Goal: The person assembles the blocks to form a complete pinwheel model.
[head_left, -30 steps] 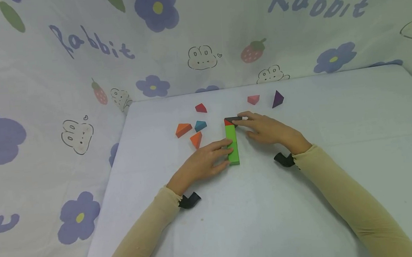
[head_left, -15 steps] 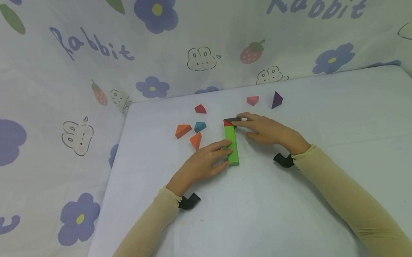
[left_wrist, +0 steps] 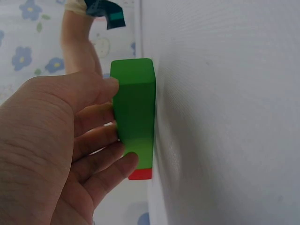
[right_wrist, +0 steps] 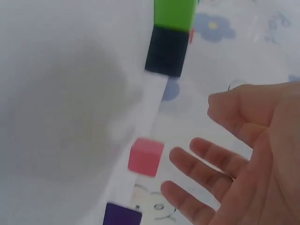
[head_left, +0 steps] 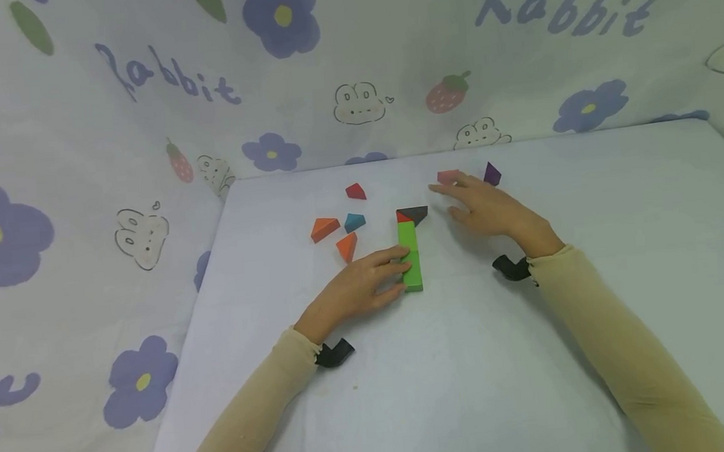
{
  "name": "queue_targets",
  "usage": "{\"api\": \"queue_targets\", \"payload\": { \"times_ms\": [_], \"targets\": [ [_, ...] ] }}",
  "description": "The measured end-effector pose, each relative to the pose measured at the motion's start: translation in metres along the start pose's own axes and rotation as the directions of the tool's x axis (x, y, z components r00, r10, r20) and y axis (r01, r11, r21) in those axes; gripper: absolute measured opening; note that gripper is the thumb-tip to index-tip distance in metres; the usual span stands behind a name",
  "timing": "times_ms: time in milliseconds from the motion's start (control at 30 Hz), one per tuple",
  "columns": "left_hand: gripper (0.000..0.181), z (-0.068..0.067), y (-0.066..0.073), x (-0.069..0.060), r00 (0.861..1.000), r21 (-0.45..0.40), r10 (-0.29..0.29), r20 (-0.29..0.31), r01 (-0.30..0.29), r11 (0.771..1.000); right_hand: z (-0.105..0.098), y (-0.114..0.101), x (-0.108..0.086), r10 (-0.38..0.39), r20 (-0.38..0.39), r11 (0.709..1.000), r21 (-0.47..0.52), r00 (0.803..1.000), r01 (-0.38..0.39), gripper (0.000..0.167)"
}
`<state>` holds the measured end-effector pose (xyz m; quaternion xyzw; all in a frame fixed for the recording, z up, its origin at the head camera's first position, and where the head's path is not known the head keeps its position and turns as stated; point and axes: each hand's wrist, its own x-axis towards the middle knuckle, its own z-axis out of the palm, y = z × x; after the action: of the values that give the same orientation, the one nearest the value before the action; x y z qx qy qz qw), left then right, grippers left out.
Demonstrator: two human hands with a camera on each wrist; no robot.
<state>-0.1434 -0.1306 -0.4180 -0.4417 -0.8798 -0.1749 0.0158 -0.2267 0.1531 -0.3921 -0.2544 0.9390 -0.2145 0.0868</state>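
Note:
Two green blocks, the nearer one [head_left: 414, 280] and the farther one [head_left: 407, 234], lie end to end on the white table. A small red triangle block [head_left: 402, 217] and a black block [head_left: 417, 213] adjoin their far end. My left hand [head_left: 355, 287] rests against the green blocks from the left; in the left wrist view its thumb and fingertips touch their side. My right hand [head_left: 488, 207] hovers near a pink block [right_wrist: 146, 157], fingers spread, holding nothing. In the head view its fingers partly cover the pink block. A purple block [head_left: 492, 174] lies just beyond that hand.
Left of the green blocks lie two orange blocks, one farther [head_left: 324, 228] and one nearer [head_left: 347, 247], a blue block [head_left: 355, 221] and a red block [head_left: 356, 191]. A patterned cloth [head_left: 203, 111] hangs behind and to the left of the table [head_left: 473, 379].
My right hand has left the black block and moved right and farther back, to the pink block. My left hand has stayed on the green blocks.

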Motion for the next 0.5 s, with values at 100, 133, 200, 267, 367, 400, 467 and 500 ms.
{"api": "queue_targets", "payload": {
  "times_ms": [100, 133, 200, 267, 367, 400, 467, 500],
  "targets": [
    [0.039, 0.0, -0.001, 0.001, 1.0, -0.005, -0.003, 0.005, 0.003, 1.0, -0.007, 0.013, 0.006, 0.082, -0.037, 0.996, -0.026, 0.996, -0.083, 0.053],
    [0.039, 0.0, -0.001, 0.001, 1.0, -0.004, -0.002, 0.005, 0.002, 1.0, -0.008, 0.017, 0.008, 0.105, -0.048, 0.993, -0.04, 0.993, -0.107, 0.052],
    [0.039, 0.001, -0.001, 0.001, 1.0, 0.001, 0.0, 0.002, 0.0, 1.0, -0.009, 0.023, 0.012, 0.134, -0.068, 0.989, -0.053, 0.989, -0.138, 0.052],
    [0.039, 0.001, -0.001, 0.001, 1.0, -0.001, 0.003, -0.001, -0.003, 1.0, -0.007, 0.026, 0.015, 0.136, -0.078, 0.989, -0.054, 0.988, -0.14, 0.052],
    [0.039, 0.001, -0.001, 0.001, 1.0, -0.006, 0.008, -0.005, -0.008, 1.0, -0.004, 0.028, 0.017, 0.123, -0.08, 0.991, -0.045, 0.989, -0.127, 0.049],
    [0.039, 0.001, -0.001, 0.0, 1.0, -0.008, 0.009, -0.006, -0.009, 1.0, -0.003, 0.028, 0.018, 0.117, -0.079, 0.992, -0.043, 0.99, -0.121, 0.047],
    [0.039, 0.0, -0.001, 0.001, 1.0, -0.009, 0.011, -0.007, -0.011, 1.0, -0.001, 0.028, 0.018, 0.113, -0.077, 0.992, -0.046, 0.991, -0.117, 0.044],
    [0.04, 0.0, -0.001, 0.001, 1.0, -0.008, 0.012, -0.007, -0.012, 1.0, -0.001, 0.028, 0.018, 0.111, -0.078, 0.992, -0.048, 0.991, -0.115, 0.043]
  ]
}}
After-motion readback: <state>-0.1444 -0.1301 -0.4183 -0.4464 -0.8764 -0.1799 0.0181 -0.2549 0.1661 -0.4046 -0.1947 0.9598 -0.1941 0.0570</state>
